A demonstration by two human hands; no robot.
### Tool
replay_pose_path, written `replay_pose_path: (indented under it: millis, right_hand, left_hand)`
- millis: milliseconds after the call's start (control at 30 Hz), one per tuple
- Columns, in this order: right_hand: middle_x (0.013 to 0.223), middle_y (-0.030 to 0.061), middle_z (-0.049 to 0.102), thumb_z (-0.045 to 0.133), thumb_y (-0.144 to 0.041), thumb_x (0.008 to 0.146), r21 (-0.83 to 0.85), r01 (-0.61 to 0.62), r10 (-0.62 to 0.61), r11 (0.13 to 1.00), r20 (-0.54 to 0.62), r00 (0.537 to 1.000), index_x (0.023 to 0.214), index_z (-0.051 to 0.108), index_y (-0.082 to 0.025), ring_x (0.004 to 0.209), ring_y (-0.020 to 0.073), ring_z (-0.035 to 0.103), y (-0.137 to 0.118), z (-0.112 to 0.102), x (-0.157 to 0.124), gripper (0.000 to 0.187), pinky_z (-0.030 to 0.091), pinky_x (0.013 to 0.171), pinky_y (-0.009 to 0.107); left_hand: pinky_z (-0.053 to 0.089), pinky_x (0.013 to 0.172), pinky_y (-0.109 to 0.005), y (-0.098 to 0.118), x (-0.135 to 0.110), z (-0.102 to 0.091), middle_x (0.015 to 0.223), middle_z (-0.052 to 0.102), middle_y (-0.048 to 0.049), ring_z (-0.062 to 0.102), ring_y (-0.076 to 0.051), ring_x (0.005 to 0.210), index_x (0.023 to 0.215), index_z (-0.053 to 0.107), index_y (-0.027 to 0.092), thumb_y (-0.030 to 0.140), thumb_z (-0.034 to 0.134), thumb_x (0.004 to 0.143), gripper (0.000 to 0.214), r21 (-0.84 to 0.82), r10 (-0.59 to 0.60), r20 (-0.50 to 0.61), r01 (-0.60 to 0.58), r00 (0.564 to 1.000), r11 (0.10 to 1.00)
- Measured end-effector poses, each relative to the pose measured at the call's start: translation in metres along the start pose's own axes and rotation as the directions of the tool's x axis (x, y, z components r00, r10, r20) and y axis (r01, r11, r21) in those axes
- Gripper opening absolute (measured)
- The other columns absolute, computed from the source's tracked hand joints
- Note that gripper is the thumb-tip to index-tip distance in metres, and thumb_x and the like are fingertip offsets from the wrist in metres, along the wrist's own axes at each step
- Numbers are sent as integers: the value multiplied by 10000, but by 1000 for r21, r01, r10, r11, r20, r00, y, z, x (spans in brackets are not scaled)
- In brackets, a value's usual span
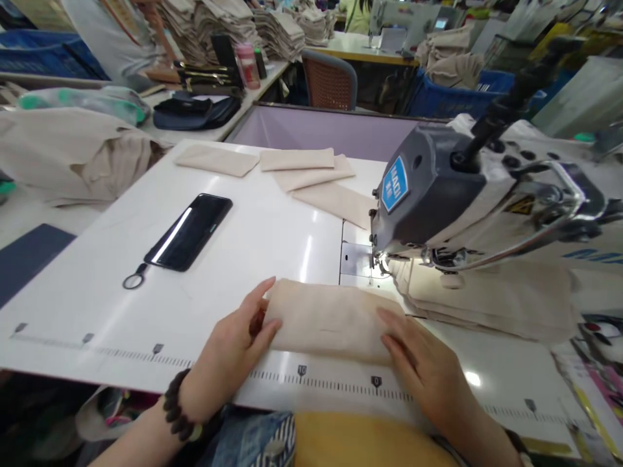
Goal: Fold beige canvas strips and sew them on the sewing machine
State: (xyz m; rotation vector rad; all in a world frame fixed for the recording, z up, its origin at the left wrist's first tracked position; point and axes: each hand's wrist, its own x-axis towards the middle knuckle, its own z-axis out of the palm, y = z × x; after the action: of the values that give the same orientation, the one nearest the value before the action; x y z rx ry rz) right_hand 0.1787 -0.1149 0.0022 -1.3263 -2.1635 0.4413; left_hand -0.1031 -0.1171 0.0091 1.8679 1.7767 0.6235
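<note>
A folded beige fabric piece (pixel 331 318) lies on the white sewing table (pixel 272 227), just in front of the needle of the grey sewing machine (pixel 433 194). My left hand (pixel 233 350) pinches the piece's left end between thumb and fingers. My right hand (pixel 423 370) lies flat on its right end, fingers stretched and pressing down. A stack of beige pieces (pixel 487 298) rests under the machine arm, to the right.
A black phone (pixel 189 231) with a ring strap lies on the table's left. Several beige strips (pixel 311 176) lie at the far edge. Heaped fabric (pixel 73 155) sits on the left bench; a person's torso (pixel 111 32) and fabric stacks are behind.
</note>
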Motion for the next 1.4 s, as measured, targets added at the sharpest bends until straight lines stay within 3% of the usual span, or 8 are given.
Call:
replay_pose_path:
  millis: [100,200,500,867,1033,1400]
  right_hand:
    - [851,68,636,436,-190,869,-48,26,-26,999,1,1000,1042,585,-174,782,162,622,1,-1,1,228,506,681,242]
    - [891,80,647,441,-199,869,-83,4,-5,997,-17,1000,1022,598,-151,812,163,625,1,1,3,225,506,710,240]
    - [854,72,661,403,-250,895,-167,46,-52,985,-30,998,982,621,-131,766,148,636,2,3,9,263,504,660,225]
    - [803,51,625,388,-303,910,-160,20,-18,987,10,1000,992,627,-140,719,129,615,6,4,8,300,481,641,209]
    - [773,48,616,393,-303,910,-144,33,-33,989,2,999,974,632,-140,694,128,611,5,4,9,296,477,628,212]
    - [724,54,587,425,-210,877,-79,-89,95,993,77,993,975,638,-114,649,148,587,-2,0,15,253,473,582,243]
  left_hand:
    - [495,707,-221,-1,-3,1,931,586,-20,585,-117,745,1203,471,194,267,416,869,346,18,107,15,-107,994,994]
    - [484,755,-213,1,-3,2,956,563,-46,574,-127,809,1098,562,142,252,422,873,287,34,133,16,-134,991,990]
    - [501,727,-242,7,-1,2,892,550,-52,560,-133,755,1077,580,99,227,417,864,296,48,82,10,-82,997,995]
    - [507,716,-269,10,2,-1,877,535,-52,557,-137,740,1066,586,108,211,411,852,295,48,49,51,-52,998,998]
    - [505,706,-257,9,3,-1,874,533,-46,560,-132,741,1064,585,114,226,408,862,291,58,60,46,-63,997,996]
    - [507,698,-221,-4,4,3,879,550,-28,584,-128,723,1075,583,141,347,399,883,337,155,153,6,-152,988,976]
